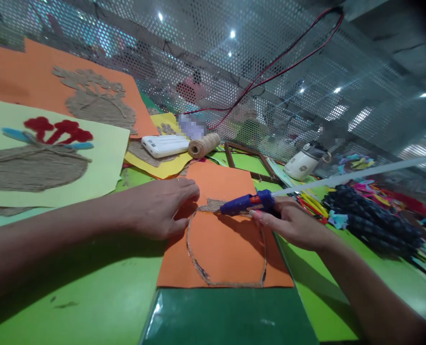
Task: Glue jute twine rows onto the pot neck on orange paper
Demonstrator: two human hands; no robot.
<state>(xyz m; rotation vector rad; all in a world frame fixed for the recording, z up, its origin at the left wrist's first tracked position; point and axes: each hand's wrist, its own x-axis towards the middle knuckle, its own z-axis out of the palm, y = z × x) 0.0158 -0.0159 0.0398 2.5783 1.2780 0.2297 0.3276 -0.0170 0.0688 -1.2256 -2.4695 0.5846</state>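
Observation:
My right hand (293, 223) grips a blue glue gun (248, 203), with a long white glue stick (356, 176) coming out of its back end. The gun's nozzle touches or hovers just over a short patch of twine (215, 205) on an orange sheet (227, 249). Below the patch, a thin twine outline (188, 239) of a rounded vase is stuck to the sheet. At the sheet's left edge, my left hand (166, 206) has its fingers curled in beside the twine's end. Its fingertips are partly hidden, so what they hold cannot be made out.
A dark green board (227, 316) lies under the sheet on the light green table (90, 292). Finished twine pictures, including a yellow card (108, 143), are at left. Behind are a white phone-like device (166, 145), a twine spool (203, 145) and a white bottle (302, 162). Dark cloth (374, 220) lies right.

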